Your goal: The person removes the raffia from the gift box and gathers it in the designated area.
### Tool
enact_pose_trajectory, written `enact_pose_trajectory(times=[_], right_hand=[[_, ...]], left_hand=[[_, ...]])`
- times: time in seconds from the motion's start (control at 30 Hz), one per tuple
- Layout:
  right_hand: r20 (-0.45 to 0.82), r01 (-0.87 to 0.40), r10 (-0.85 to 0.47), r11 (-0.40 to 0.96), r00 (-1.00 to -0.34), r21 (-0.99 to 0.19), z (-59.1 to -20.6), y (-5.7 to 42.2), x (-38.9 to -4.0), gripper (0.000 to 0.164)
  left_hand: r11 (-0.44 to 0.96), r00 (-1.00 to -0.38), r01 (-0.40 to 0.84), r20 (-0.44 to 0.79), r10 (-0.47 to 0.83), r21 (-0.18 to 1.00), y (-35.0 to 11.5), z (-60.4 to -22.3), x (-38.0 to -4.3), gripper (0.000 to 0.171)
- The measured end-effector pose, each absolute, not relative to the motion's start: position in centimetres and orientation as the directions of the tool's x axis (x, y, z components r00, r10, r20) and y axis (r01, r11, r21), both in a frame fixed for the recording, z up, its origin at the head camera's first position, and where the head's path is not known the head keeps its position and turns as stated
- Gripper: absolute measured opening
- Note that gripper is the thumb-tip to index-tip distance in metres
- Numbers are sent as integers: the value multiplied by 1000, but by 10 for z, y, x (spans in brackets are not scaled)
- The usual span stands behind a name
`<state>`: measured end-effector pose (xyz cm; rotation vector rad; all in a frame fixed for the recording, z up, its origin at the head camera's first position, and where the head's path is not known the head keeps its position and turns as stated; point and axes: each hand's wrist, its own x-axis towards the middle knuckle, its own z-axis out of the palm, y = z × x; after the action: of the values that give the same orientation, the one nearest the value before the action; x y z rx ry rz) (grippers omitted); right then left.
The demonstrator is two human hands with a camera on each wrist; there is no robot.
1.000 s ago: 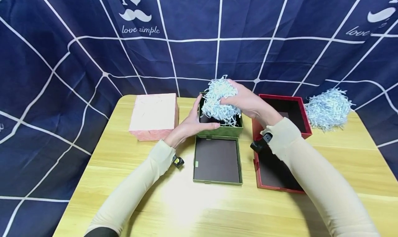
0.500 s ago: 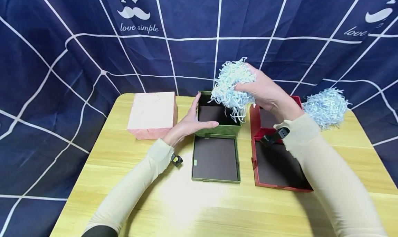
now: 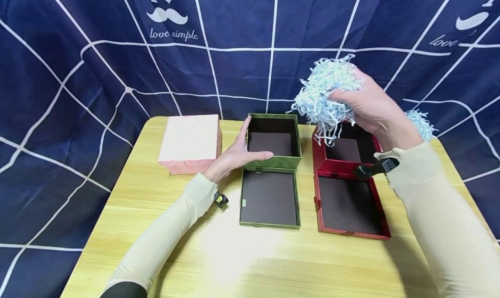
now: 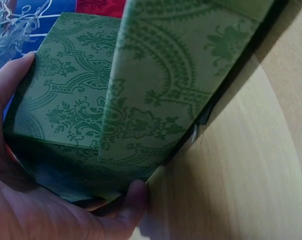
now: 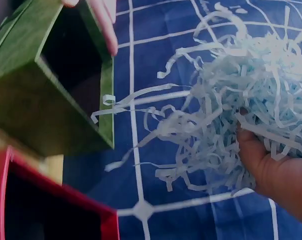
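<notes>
My left hand [image 3: 234, 157] rests against the near left corner of a green patterned box [image 3: 279, 161], thumb along its front wall and straight fingers along its left side. The box is uncovered, with a dark interior and no shreds inside. In my right hand [image 3: 373, 107] I grip a clump of pale blue shredded paper [image 3: 326, 94], held up above the red box [image 3: 337, 167]. Loose strands hang from the clump. The right wrist view shows the thumb pressed into the shredded paper [image 5: 216, 115], while the other fingers are hidden behind it.
The green lid [image 3: 269, 196] lies inner side up before the green box, and a red lid [image 3: 347, 202] lies likewise before the red box. A pink box [image 3: 189, 137] stands at left. Another pile of blue shreds [image 3: 422, 124] sits at far right, partly covered by my right arm.
My right hand has lifted the shredded paper out of the green box and carried it up and right, over the red box. My left hand has stayed at the green box.
</notes>
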<state>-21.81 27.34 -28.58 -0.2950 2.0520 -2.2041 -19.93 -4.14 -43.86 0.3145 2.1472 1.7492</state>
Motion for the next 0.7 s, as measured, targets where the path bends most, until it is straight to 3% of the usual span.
enact_pose_trajectory(times=[0.7], right_hand=[[130, -122, -16, -250, -991, -961, -286, 393, -193, 61]], left_hand=[[241, -910, -29, -126, 395, 970, -41, -441, -200, 134]])
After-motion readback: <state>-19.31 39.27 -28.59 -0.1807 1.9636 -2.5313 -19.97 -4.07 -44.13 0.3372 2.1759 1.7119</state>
